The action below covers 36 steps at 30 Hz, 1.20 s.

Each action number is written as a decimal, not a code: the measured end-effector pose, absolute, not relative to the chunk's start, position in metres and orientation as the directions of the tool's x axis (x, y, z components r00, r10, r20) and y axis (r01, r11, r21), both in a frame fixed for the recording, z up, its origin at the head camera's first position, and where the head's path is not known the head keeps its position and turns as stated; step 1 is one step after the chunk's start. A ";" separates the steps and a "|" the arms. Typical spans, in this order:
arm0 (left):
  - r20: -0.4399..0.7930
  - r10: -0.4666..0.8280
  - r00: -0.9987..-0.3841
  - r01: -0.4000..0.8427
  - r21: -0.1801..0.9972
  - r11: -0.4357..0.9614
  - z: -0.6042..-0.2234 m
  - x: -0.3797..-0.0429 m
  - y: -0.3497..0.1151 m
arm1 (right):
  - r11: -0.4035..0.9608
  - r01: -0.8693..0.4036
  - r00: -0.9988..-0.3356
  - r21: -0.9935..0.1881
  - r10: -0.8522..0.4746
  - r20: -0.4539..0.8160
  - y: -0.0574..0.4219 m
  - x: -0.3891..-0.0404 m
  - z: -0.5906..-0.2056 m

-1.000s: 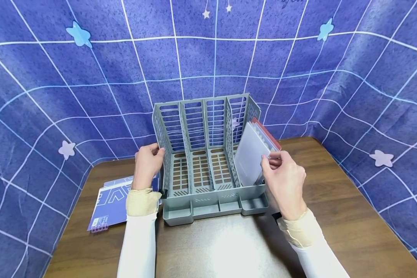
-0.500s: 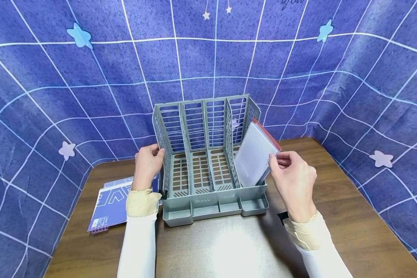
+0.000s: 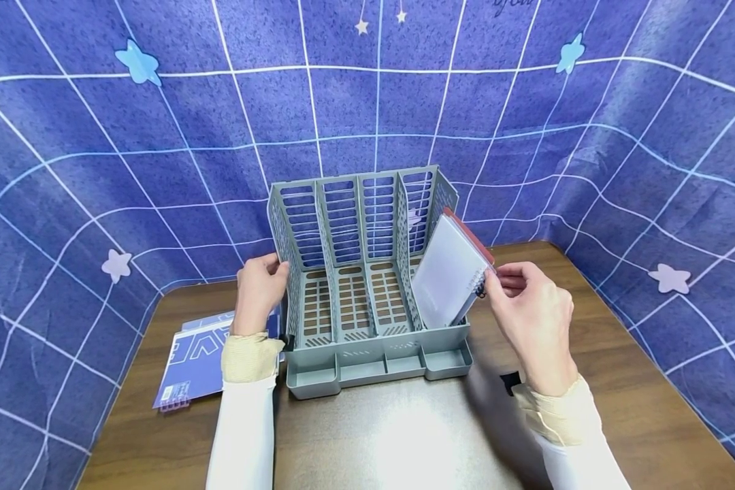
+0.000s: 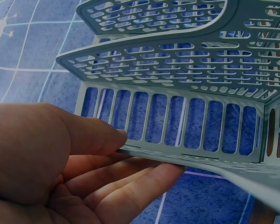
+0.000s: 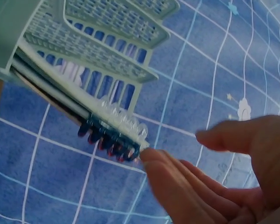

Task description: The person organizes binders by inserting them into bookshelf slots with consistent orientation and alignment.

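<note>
A grey-green four-slot file organizer (image 3: 376,346) stands on the table. My left hand (image 3: 260,289) pinches its left side wall, with the thumb inside and the fingers outside in the left wrist view. In the rightmost slot lean several spiral notebooks, a pale translucent one (image 3: 450,272) in front and one with a red edge (image 3: 473,238) behind. Clear coils (image 5: 123,119) and dark coils (image 5: 109,137) show at their ends in the right wrist view. My right hand (image 3: 534,316) is beside the notebooks' upper corner, fingertips right at the coils, thumb spread away from the fingers.
On the wooden table (image 3: 606,381), blue notebooks (image 3: 199,361) lie flat to the left, partly behind the left forearm. Small trays (image 3: 447,363) run along the organizer's front. A blue curtain (image 3: 496,102) with white lines and stars hangs behind and at the sides.
My right hand has moved right along the notebooks' top and its thumb has come away from them. The translucent notebook has shifted right, closer to the red-edged one. My left hand stays put.
</note>
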<state>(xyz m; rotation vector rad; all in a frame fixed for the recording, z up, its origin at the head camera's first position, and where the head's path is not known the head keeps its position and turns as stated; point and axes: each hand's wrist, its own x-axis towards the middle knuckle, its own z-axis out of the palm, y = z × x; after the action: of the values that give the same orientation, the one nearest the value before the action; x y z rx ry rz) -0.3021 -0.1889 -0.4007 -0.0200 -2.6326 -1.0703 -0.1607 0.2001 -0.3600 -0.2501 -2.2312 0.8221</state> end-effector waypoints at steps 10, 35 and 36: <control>0.262 -0.096 -0.960 0.115 0.685 0.719 -0.400 -0.302 -0.190 | 0.806 -0.002 -0.857 -0.592 0.304 0.416 0.217 -0.157 -0.357; 0.264 -0.110 -0.958 0.112 0.700 0.705 -0.399 -0.301 -0.190 | 0.841 0.022 -0.926 -0.541 0.221 0.306 0.213 -0.143 -0.397; 0.264 -0.110 -0.958 0.112 0.701 0.704 -0.399 -0.301 -0.190 | 0.845 0.022 -0.931 -0.535 0.213 0.297 0.212 -0.143 -0.400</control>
<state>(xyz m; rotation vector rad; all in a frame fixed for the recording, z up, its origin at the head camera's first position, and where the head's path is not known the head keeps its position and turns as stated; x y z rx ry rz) -0.3006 -0.1900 -0.3990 -0.0017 -2.6277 -1.1078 -0.1433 0.2122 -0.4001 -0.1761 -2.6754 0.7701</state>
